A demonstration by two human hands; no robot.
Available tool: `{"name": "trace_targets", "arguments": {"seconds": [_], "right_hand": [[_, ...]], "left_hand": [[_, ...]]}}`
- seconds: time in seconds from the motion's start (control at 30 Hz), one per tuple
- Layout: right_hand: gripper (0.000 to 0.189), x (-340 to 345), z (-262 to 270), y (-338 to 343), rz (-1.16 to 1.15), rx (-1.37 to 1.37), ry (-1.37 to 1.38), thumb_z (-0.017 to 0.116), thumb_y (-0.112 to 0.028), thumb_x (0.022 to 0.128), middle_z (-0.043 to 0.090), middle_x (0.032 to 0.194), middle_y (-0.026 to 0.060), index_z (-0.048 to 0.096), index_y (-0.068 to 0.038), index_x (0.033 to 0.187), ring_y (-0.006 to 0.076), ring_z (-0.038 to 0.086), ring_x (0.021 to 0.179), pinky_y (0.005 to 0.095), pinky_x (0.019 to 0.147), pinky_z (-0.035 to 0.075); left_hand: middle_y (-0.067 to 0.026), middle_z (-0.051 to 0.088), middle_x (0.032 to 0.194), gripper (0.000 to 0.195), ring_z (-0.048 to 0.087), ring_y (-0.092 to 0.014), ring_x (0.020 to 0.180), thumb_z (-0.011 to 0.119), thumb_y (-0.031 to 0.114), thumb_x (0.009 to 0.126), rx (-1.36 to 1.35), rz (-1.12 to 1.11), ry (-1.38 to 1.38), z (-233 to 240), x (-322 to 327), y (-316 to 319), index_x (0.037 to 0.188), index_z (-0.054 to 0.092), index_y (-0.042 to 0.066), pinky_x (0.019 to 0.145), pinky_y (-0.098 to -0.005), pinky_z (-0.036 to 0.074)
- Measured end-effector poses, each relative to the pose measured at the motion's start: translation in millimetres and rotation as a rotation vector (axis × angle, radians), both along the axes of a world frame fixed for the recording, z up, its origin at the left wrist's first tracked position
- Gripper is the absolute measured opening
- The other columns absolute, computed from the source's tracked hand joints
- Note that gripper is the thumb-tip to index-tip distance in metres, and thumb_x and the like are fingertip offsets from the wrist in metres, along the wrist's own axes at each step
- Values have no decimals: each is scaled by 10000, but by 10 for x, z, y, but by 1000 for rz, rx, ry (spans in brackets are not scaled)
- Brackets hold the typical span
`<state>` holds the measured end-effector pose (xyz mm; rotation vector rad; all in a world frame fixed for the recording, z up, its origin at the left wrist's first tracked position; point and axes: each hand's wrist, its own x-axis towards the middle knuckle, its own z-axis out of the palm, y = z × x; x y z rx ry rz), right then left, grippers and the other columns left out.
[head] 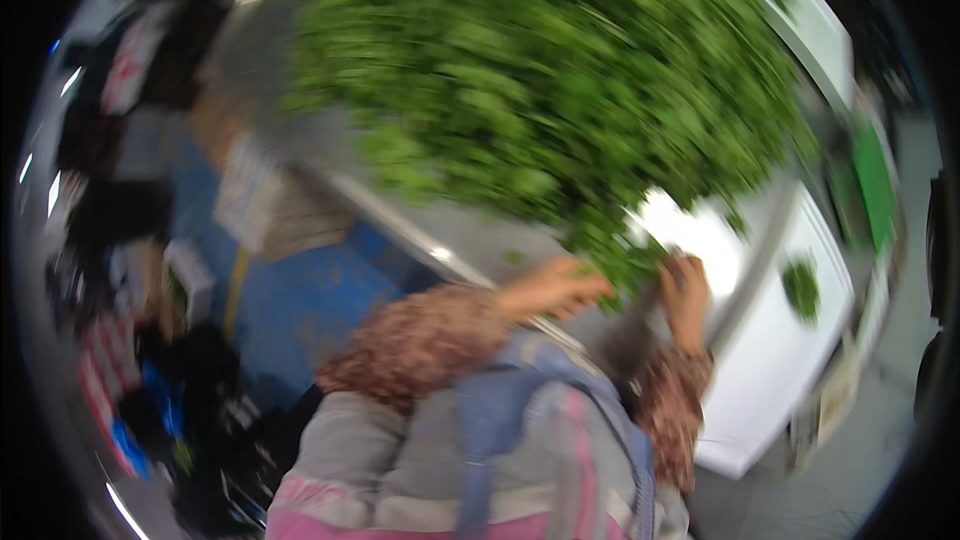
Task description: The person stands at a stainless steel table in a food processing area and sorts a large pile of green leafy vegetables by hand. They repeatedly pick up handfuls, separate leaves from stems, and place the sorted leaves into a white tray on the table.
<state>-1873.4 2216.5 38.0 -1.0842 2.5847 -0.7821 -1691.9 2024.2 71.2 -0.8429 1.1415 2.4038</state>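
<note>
A large heap of leafy green herbs (540,75) covers most of the grey metal table (480,232), blurred by motion. At the near edge of the heap, my left hand (559,289) has its fingers curled by some leafy sprigs (626,270); whether it grips them is blurred. My right hand (684,281) is on the other side of those sprigs, fingers bent down, and what lies under its fingertips is hidden. A small bunch of greens (802,289) lies in a white foam box (780,360) at the right.
Another white box (817,22) stands at the upper right, with a green container (874,187) below it. Left of the table are a cardboard box (300,217) on a blue floor (300,300) and a small white box (189,277). The table's raised metal rim (405,229) runs before me.
</note>
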Motion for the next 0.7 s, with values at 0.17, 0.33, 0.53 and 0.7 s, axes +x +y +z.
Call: {"name": "trace_targets", "arguments": {"seconds": [0.17, 0.33, 0.53, 0.7], "right_hand": [[189, -19, 284, 96, -188, -180, -627, 677, -142, 842, 608, 766, 49, 645, 24, 927, 129, 525, 720, 276, 665, 431], [259, -79, 141, -65, -122, -11, -535, 648, -158, 877, 607, 860, 53, 612, -1, 1079, 139, 544, 785, 284, 717, 417], [436, -114, 262, -151, 35, 411, -281, 672, -247, 868, 640, 1126, 126, 599, 28, 1197, 252, 552, 1084, 384, 976, 413], [407, -55, 420, -171, -14, 8, -804, 645, -263, 879, 661, 1110, 127, 645, 47, 1142, 235, 573, 1041, 384, 939, 424]], "left_hand": [[32, 487, 659, 246, 402, -49, 510, 549, 273, 954, 41, 49, 161, -91, -45, 156, 953, 625, 40, 422, -228, 307], [25, 497, 647, 222, 416, -57, 483, 545, 238, 934, 21, 93, 221, -181, -50, 145, 947, 617, 29, 392, -239, 331], [29, 492, 676, 250, 420, -54, 500, 541, 276, 929, -15, 169, 179, -179, -64, 147, 969, 611, 39, 407, -235, 330], [33, 484, 678, 243, 409, -55, 511, 537, 277, 925, -39, 159, 174, -140, -55, 149, 975, 601, 48, 426, -236, 334]]}}
